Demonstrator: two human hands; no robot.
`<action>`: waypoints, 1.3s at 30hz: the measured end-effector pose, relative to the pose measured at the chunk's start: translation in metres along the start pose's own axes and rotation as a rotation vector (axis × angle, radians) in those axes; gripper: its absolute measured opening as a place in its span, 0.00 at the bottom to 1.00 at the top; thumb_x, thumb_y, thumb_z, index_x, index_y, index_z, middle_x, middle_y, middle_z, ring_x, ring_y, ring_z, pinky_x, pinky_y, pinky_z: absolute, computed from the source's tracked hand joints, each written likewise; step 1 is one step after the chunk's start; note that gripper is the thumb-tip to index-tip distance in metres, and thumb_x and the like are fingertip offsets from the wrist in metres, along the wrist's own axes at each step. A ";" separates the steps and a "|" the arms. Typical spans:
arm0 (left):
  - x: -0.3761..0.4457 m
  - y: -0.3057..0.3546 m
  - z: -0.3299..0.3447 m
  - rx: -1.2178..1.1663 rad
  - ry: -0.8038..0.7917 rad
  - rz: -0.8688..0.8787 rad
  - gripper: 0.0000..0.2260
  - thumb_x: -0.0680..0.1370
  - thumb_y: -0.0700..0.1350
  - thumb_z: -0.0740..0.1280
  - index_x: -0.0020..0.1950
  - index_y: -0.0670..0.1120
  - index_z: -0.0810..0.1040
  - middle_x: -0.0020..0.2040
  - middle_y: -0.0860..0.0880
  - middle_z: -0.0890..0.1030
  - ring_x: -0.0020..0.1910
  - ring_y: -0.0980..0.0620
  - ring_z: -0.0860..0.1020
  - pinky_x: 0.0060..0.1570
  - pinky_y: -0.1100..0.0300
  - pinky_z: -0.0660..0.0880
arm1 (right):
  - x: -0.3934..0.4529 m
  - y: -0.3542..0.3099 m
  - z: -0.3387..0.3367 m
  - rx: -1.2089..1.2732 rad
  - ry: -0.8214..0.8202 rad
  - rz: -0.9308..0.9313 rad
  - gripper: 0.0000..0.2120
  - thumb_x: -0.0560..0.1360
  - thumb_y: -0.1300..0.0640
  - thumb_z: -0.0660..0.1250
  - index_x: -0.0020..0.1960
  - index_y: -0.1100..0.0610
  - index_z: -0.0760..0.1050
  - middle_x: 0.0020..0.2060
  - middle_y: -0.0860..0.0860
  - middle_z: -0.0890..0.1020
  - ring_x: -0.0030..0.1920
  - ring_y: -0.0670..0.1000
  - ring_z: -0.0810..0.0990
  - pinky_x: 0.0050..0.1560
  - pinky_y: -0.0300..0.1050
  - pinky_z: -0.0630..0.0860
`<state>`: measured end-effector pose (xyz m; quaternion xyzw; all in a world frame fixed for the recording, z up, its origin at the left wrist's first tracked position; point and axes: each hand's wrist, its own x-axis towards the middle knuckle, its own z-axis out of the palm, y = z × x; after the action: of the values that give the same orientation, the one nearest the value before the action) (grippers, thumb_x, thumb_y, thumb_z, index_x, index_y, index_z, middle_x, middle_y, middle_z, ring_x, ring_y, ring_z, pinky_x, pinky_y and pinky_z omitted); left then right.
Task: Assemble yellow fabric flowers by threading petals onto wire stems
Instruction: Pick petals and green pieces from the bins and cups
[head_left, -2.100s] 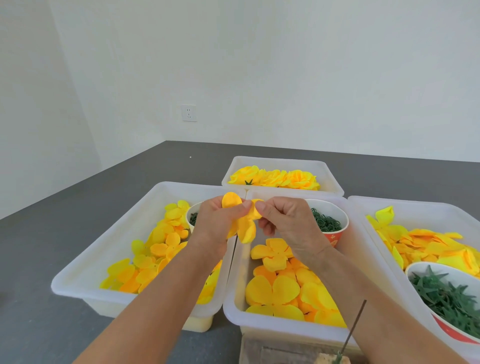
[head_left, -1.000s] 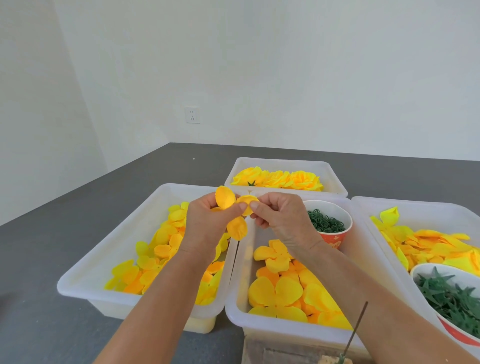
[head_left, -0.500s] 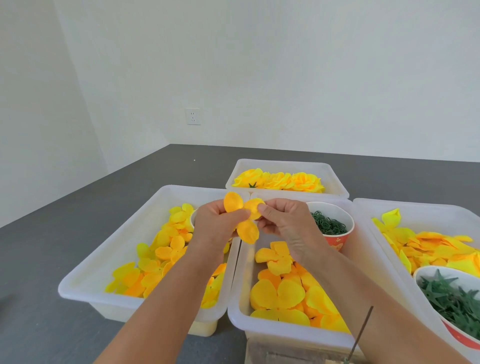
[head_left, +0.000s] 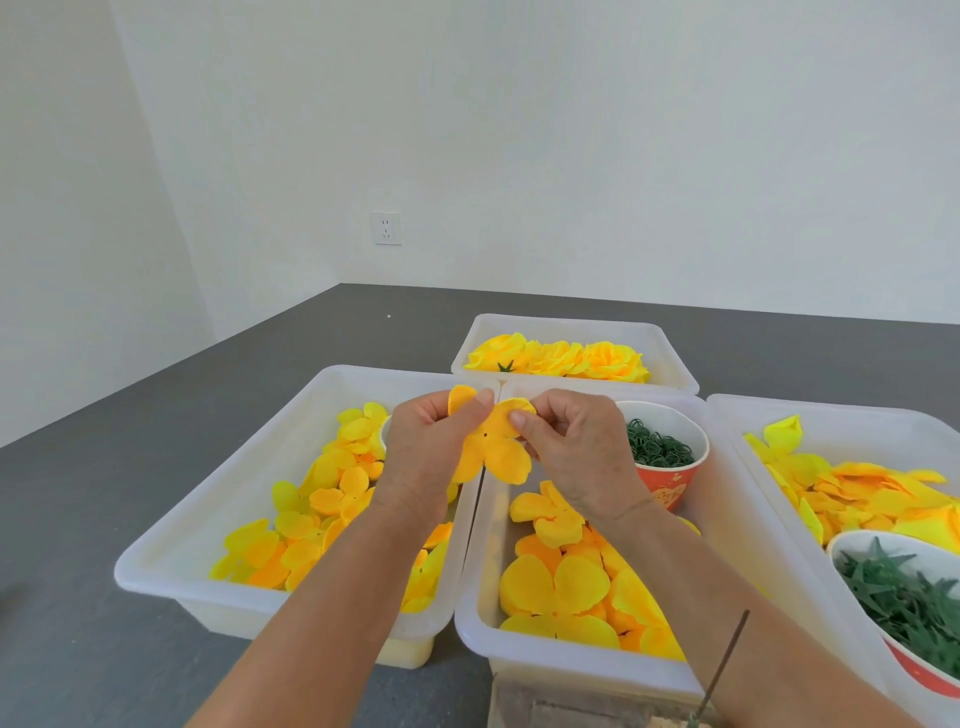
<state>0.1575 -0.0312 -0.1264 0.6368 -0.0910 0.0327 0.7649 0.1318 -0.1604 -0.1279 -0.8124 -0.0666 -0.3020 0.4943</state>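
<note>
Both hands hold one yellow fabric petal piece above the gap between two white bins. My left hand pinches its upper left lobe. My right hand pinches its upper right lobe. The piece faces me spread flat, with a small hole near its centre. A thin dark wire stem stands upright at the bottom right, by my right forearm. No petal is on the visible part of the stem.
The left bin holds small yellow petals, the middle bin larger ones, the right bin loose petals. A far bin holds finished yellow flowers. One red cup holds green rings; another holds green leaf pieces.
The petal piece was bunched between my fingers; now it is opened out flat with its centre hole showing. Both hands stay close together above the bins.
</note>
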 end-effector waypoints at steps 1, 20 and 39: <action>0.000 0.000 -0.001 -0.018 -0.003 -0.030 0.08 0.75 0.43 0.69 0.38 0.40 0.82 0.36 0.39 0.81 0.37 0.43 0.77 0.39 0.52 0.75 | -0.001 0.000 -0.001 -0.008 0.009 -0.027 0.08 0.73 0.63 0.70 0.37 0.68 0.79 0.30 0.60 0.81 0.34 0.59 0.77 0.39 0.52 0.76; 0.005 0.000 -0.001 0.107 0.247 0.038 0.08 0.69 0.41 0.74 0.35 0.48 0.77 0.30 0.46 0.76 0.29 0.48 0.72 0.27 0.58 0.71 | -0.001 -0.004 0.001 0.417 -0.116 0.425 0.06 0.70 0.61 0.73 0.37 0.63 0.79 0.25 0.54 0.80 0.24 0.45 0.78 0.26 0.35 0.75; 0.008 0.003 -0.007 -0.236 -0.066 -0.327 0.04 0.72 0.33 0.68 0.45 0.36 0.75 0.42 0.38 0.79 0.38 0.44 0.78 0.33 0.57 0.80 | -0.001 -0.006 -0.012 0.493 -0.328 0.283 0.08 0.77 0.66 0.61 0.42 0.66 0.77 0.30 0.55 0.79 0.28 0.44 0.77 0.34 0.36 0.76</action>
<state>0.1652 -0.0238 -0.1231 0.5496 -0.0145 -0.1238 0.8261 0.1232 -0.1672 -0.1200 -0.7071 -0.1029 -0.0701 0.6960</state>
